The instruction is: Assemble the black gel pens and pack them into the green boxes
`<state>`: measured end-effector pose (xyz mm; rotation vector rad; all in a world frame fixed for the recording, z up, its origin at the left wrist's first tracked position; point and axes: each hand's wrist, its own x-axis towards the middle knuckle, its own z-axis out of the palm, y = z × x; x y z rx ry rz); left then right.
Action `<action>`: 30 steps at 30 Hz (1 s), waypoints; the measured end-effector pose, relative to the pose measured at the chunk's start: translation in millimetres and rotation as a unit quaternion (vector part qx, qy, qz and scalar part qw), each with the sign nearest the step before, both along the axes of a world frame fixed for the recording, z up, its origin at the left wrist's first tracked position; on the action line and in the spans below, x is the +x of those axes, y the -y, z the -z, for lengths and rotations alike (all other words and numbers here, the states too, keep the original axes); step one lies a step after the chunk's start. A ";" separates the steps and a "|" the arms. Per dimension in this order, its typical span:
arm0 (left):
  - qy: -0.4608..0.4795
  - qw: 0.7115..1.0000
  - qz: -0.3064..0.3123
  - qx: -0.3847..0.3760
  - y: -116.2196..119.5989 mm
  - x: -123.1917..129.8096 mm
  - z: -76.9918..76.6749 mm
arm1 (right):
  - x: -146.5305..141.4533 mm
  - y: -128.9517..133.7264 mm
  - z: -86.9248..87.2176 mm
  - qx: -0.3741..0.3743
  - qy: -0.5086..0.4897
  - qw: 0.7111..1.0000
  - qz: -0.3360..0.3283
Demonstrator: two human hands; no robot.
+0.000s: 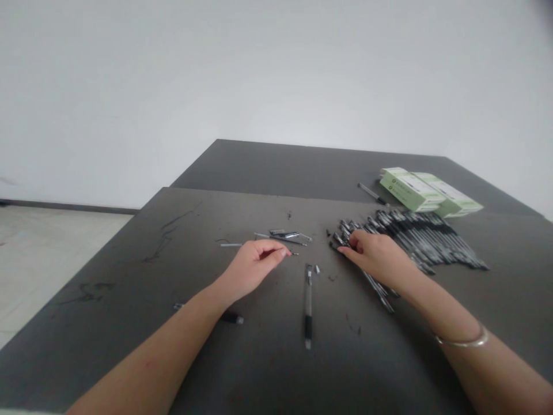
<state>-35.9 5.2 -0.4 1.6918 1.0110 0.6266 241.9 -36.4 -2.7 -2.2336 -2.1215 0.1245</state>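
My left hand (pixel 254 262) is closed in a pinch on a pen refill, whose pale tube (pixel 231 245) sticks out to the left and whose thin tip (pixel 294 253) shows past the fingertips. Just beyond it lie another refill (pixel 280 238) and a few small clear and black pen parts (pixel 290 234). At the left edge of a pile of pens (pixel 436 239), my right hand (pixel 375 251) has thumb and fingers closed on a pen; the fingers partly hide it. Between the hands, nearer to me, lies an uncapped pen (pixel 308 311) with a small white piece (pixel 317 269) beside it.
Two green-and-white boxes (pixel 415 193) stand behind the pile, with a single pen (pixel 372 194) to their left. Another pen (pixel 233 317) lies partly under my left forearm. Dark ink-like marks (pixel 166 236) cross the left side of the grey table (pixel 129 265).
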 end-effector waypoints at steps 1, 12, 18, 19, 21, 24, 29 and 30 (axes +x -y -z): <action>0.000 1.000 0.000 0.001 -0.1 0.1 0.0 | -0.5 0.2 -0.5 0.002 -0.001 1.000 0.001; 0.005 1.000 -0.004 -0.002 -0.2 0.3 0.8 | -3.1 1.4 5.4 0.079 -0.015 0.995 -0.055; 0.008 1.000 -0.002 -0.001 -0.2 -0.2 1.8 | -8.6 1.6 7.7 0.093 -0.015 0.990 -0.102; 0.006 1.000 -0.002 -0.001 -0.1 -0.2 1.7 | -9.3 1.8 7.4 0.090 -0.019 0.991 -0.103; 0.004 1.000 -0.003 0.001 0.0 -0.2 1.5 | -10.3 2.3 7.2 0.085 -0.025 0.991 -0.103; 0.005 1.000 -0.005 0.002 0.0 0.0 1.2 | -11.1 2.3 8.2 0.079 -0.024 0.992 -0.099; 0.005 1.000 0.000 -0.003 -0.3 -0.1 1.3 | -12.3 1.7 11.2 0.073 -0.011 0.993 -0.095; 0.005 1.000 0.001 -0.005 -0.5 -0.2 1.5 | -12.9 1.7 11.2 0.074 -0.011 0.993 -0.094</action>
